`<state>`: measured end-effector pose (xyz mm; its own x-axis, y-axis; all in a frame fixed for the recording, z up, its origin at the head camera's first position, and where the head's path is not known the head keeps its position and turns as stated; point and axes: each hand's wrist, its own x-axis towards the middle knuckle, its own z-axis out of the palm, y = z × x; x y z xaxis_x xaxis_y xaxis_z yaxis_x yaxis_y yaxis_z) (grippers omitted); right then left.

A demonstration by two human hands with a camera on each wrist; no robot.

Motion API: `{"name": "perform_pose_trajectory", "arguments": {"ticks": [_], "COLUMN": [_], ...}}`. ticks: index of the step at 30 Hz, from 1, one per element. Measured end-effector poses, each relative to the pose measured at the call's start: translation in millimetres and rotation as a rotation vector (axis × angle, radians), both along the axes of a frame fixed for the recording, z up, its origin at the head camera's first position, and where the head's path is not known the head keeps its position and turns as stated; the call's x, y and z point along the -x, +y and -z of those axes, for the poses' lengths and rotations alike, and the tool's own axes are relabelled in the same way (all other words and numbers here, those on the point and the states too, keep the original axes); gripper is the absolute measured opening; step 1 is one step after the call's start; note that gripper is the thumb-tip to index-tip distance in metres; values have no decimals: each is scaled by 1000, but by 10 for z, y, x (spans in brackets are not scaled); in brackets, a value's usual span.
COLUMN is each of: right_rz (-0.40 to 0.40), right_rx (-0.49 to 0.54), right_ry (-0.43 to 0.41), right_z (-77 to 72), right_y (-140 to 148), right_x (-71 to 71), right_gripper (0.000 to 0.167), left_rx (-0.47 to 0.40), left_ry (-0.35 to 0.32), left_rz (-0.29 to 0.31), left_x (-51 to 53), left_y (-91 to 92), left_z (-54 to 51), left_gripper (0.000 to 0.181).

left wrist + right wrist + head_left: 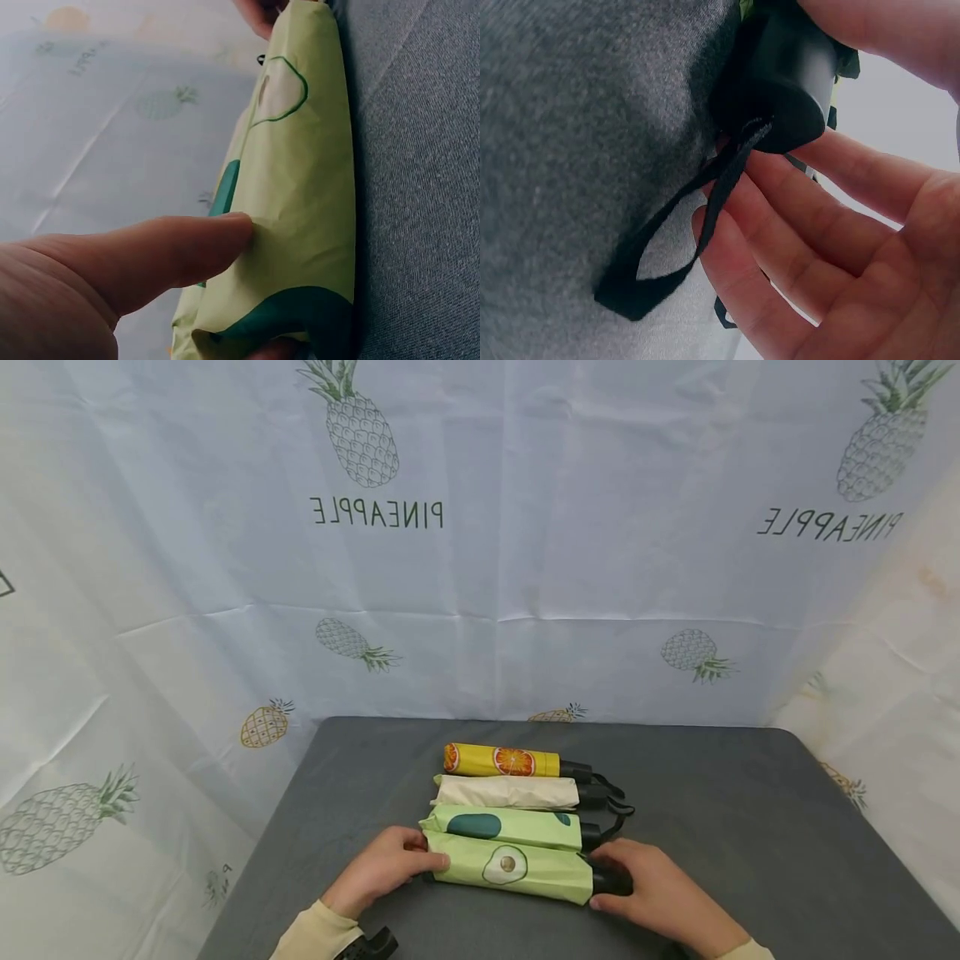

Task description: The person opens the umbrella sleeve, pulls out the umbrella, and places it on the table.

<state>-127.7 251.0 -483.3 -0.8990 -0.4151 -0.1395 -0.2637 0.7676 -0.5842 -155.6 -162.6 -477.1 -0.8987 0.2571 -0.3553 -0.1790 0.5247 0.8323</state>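
Umbrella (543, 874) in pale green avocado print, at the bottom centre of the frame, held at both ends.
The left hand (386, 868) pinches the cloth end, thumb on the near face, while the right hand (663, 891) holds the black handle (613, 882) between thumb and fingers, the strap (724, 184) hanging in a loose loop. Folded and slim, it is probably fairly light, with a stiff core under soft cloth that could crease or slide a little under a thumb. The handle looks hard and smooth, likely the surest place to grip; a second hold near the cloth end should keep it level. Three more umbrellas, green (528, 828), cream (506, 792) and yellow (480, 761), lie behind it on the dark table (750, 827).
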Motion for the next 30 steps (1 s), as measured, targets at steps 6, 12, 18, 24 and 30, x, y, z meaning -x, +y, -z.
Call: {"name": "perform_pose_trajectory", "arguments": {"ticks": [6,12,18,24,30], "right_rz": [-38,-50,-33,5,50], "right_rx": [-1,-14,36,118,217], "right_ry": [31,47,27,39,67], "right_z": [3,2,-64,-231,-386], "right_y": [-15,-27,5,89,144], "right_x": [16,19,22,52,113], "right_gripper": [44,37,36,39,38], "left_rx": [38,40,-32,-159,-330], "left_ry": [19,16,-21,-44,-66], "left_rz": [-17,-28,7,74,117], "left_x": [-7,-48,-112,-70,81], "left_y": [43,58,16,-10,-34], "left_z": [-20,-21,-132,-318,-450], "left_gripper": [43,40,36,53,56]}}
